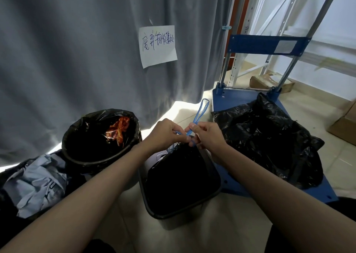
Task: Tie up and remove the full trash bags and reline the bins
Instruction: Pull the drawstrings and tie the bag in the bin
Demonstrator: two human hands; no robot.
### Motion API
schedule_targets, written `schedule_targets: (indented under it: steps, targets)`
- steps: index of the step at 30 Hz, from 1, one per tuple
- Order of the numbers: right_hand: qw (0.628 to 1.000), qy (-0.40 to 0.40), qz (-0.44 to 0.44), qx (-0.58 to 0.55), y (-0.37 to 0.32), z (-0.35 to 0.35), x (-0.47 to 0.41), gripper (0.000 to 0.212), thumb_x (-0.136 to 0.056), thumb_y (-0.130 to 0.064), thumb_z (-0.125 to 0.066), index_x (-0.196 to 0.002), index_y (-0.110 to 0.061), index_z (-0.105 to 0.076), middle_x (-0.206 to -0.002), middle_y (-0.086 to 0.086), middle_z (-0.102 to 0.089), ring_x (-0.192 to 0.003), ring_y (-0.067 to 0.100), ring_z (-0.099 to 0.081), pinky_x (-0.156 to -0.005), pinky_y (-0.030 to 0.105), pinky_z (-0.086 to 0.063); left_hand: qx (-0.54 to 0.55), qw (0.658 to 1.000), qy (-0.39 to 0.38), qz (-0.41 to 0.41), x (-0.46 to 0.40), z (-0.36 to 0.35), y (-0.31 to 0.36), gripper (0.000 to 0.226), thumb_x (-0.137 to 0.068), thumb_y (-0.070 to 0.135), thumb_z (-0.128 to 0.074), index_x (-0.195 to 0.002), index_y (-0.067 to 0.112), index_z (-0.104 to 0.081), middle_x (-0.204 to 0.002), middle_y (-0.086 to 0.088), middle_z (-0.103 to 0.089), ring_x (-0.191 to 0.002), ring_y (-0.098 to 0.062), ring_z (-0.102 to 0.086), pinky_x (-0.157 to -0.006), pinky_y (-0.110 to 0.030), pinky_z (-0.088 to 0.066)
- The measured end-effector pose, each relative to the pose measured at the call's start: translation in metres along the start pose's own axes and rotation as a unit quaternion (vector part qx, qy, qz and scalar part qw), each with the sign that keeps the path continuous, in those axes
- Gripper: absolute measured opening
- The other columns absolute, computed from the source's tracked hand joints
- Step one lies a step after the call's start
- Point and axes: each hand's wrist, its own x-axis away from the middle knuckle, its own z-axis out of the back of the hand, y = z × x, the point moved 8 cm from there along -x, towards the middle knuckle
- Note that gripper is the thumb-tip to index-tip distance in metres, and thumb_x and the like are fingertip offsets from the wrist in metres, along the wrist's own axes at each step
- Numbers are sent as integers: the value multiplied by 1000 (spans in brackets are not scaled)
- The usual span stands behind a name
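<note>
Mid-tie on the middle bag. The black bag (179,177) sits in the square bin (154,206), neck gathered, not lifted out yet. Left hand (163,135) pinches one end of the blue drawstring (200,112) between thumb and fingers; right hand (207,136) pinches the other strand, fingers curled, with a loop sticking up above it. The strands cross between the two hands, just above the bag neck. I can't tell if a knot is seated yet.

Done, by the look of it: one black bag (269,144) lies on the blue cart (240,102), right of the bin. Whether it's tied I can't tell.

Left, as I judge it:
- finish this knot, pull the bag, reline the bin
- round bin (81,148) to the left: liner open, red wrapper (118,130) inside, untied
- far left, open bag with grey-blue crumpled material (36,187), untied

Writing: handwritten note (158,45) pinned on the grey curtain (67,50), Chinese, reads roughly 废弃物收集处 (waste collection point); last character unclear. Cart has a silver label (285,46), unreadable.
</note>
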Motion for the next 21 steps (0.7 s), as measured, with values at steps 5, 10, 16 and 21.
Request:
schedule_targets:
  steps: [5,10,16,21]
  targets:
    - [997,22,-69,38,11,5,-1,30,-100,-22,-53,-83,-3,-70,-54,10,-56,-37,13,-45,-41,22,-38,-101,985,93,-108,9,4,23,14,-70,34,-81,-79,24,-77,-63,12,-58,-68,-1,-54,-65,-14,-40]
    - [995,13,-98,0,12,2,0,25,-97,-15,-58,-79,0,-67,-57,12,-51,-44,16,-44,-37,20,-33,-144,959,139,-202,21,3,39,10,-73,30,-75,-80,22,-74,-60,17,-45,-63,-4,-42,-60,-17,-27]
    - [998,-1,-68,0,8,3,4,31,-93,-10,-62,-63,-5,-63,-53,12,-49,-40,15,-40,-36,19,-30,-122,975,96,-161,16,-3,33,4,-74,21,-78,-77,24,-78,-59,12,-54,-61,-6,-51,-60,-21,-39]
    - [1000,18,-10,-14,-8,5,3,26,-84,3,-62,-101,-12,-50,-59,13,-54,-48,20,-49,-44,26,-40,51,997,-2,49,11,-6,-2,4,-76,20,-78,-73,22,-78,-55,15,-60,-51,0,-46,-55,-13,-34]
